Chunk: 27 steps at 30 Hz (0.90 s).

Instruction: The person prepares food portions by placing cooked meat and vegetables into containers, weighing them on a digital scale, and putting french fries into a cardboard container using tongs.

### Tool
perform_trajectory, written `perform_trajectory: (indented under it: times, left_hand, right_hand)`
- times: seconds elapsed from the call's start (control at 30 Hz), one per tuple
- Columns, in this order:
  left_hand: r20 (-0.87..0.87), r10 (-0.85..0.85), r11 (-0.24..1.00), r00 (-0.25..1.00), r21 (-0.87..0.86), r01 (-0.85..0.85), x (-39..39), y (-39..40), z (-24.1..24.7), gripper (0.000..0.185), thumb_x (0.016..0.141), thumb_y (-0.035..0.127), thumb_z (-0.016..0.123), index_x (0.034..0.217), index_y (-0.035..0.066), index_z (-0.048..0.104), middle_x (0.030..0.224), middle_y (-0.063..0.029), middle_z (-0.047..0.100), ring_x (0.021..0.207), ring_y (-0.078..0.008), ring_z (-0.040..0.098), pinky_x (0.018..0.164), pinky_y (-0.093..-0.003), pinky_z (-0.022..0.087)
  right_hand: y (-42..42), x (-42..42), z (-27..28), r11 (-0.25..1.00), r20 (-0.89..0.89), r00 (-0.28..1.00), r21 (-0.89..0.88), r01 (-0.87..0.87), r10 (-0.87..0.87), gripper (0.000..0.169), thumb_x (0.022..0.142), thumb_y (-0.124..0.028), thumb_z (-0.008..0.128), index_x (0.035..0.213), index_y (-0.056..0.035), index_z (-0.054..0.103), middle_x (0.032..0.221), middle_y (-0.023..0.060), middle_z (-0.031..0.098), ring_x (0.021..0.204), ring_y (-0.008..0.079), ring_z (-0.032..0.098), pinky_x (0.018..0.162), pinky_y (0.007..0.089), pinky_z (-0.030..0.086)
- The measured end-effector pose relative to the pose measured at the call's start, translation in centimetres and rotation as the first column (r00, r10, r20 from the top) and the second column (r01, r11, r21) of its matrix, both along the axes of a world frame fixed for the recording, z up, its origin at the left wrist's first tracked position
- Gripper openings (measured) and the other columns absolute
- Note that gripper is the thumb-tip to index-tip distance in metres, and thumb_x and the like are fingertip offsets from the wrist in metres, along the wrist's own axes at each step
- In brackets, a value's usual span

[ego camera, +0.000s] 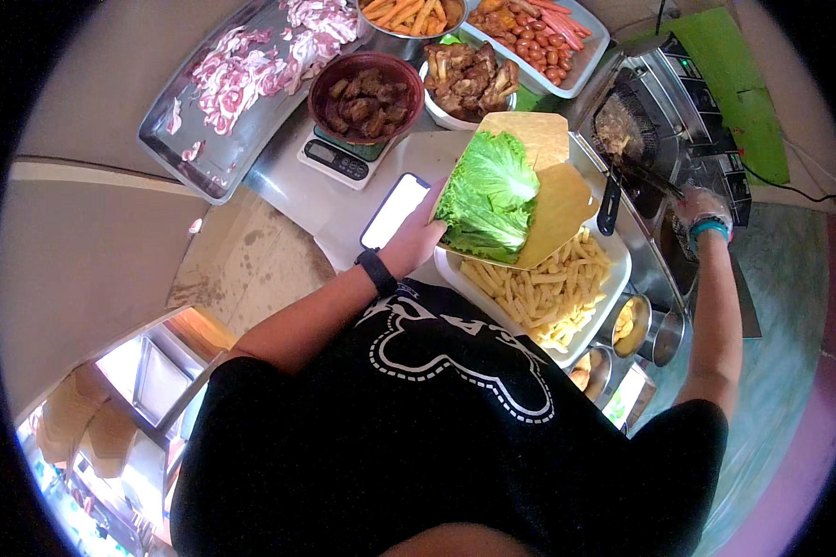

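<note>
My left hand [412,240] grips the left edge of an open kraft paper food box [561,202], lined with green lettuce leaves [498,188]. In a clear plastic glove, my right hand [703,207] is closed on dark metal tongs [651,175] at the right. The tongs' far end reaches a browned piece of food [618,125] in a fryer basket. Beneath the box, partly covered by it, lies a white tray [625,261] of cut fries [550,296]. A lit phone [397,209] rests on the worktop beside my left hand.
A bowl of dark meat [368,104] stands on a kitchen scale [334,161]. Near it are a bowl of cooked meat [470,80], a tray of sausages [589,73] and a metal tray [251,150] of raw sliced meat. The fryer's black handle [609,205] juts beside the box; metal cups [667,338] stand lower right.
</note>
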State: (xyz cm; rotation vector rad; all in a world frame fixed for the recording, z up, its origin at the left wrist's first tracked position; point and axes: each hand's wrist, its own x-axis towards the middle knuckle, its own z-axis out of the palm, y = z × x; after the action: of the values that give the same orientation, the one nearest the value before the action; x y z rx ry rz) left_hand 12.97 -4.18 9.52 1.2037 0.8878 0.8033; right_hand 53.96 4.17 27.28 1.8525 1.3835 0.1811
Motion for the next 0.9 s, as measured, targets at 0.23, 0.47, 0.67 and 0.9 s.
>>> perform_trajectory:
  times: [0.23,0.47,0.67,0.9]
  left_hand:
    - [-0.002,-0.007,0.999,1.0,0.046,0.007,0.0,-0.5,-0.6,0.063,0.072,-0.004,0.036,0.132,0.002,0.02,0.125,-0.02,0.038,0.119,-0.0269,0.035,0.098,-0.0322,0.027]
    - [0.0,-0.004,0.996,1.0,-0.09,0.004,0.3,-0.3,-1.1,0.061,0.072,-0.004,0.038,0.131,0.001,0.025,0.12,-0.0138,0.043,0.113,-0.0206,0.04,0.095,-0.0279,0.029]
    - [0.013,-0.021,0.986,1.0,-0.163,0.023,0.0,-0.2,-1.0,0.057,0.073,-0.002,0.037,0.129,0.0,0.027,0.118,-0.013,0.045,0.111,-0.02,0.041,0.094,-0.0284,0.03]
    - [-0.018,-0.029,0.999,0.999,-0.016,0.029,0.0,-0.2,-1.2,0.058,0.073,-0.002,0.037,0.129,-0.001,0.026,0.12,-0.0153,0.043,0.112,-0.0221,0.041,0.095,-0.0295,0.029]
  right_hand:
    - [0.6,1.8,0.8,0.983,-0.108,0.993,0.174,0.065,-0.046,0.033,0.076,-0.035,0.053,0.099,-0.0114,0.057,0.1,0.0159,0.058,0.094,0.0327,0.055,0.078,0.0409,0.044]
    - [3.5,5.7,-8.5,0.979,-0.237,0.959,0.091,0.184,-0.158,0.044,0.075,-0.04,0.052,0.098,-0.0033,0.059,0.1,0.0208,0.057,0.097,0.034,0.054,0.08,0.0405,0.043]
    - [1.7,4.8,-6.3,0.989,-0.357,0.929,0.068,0.134,-0.102,0.04,0.075,-0.04,0.052,0.094,-0.0054,0.059,0.094,0.0191,0.059,0.091,0.0338,0.056,0.078,0.0387,0.043]
    - [0.9,6.2,3.1,0.997,-0.322,0.944,-0.018,0.07,-0.073,0.04,0.072,-0.042,0.055,0.089,-0.0054,0.059,0.083,0.0159,0.061,0.078,0.0293,0.057,0.07,0.0378,0.044]
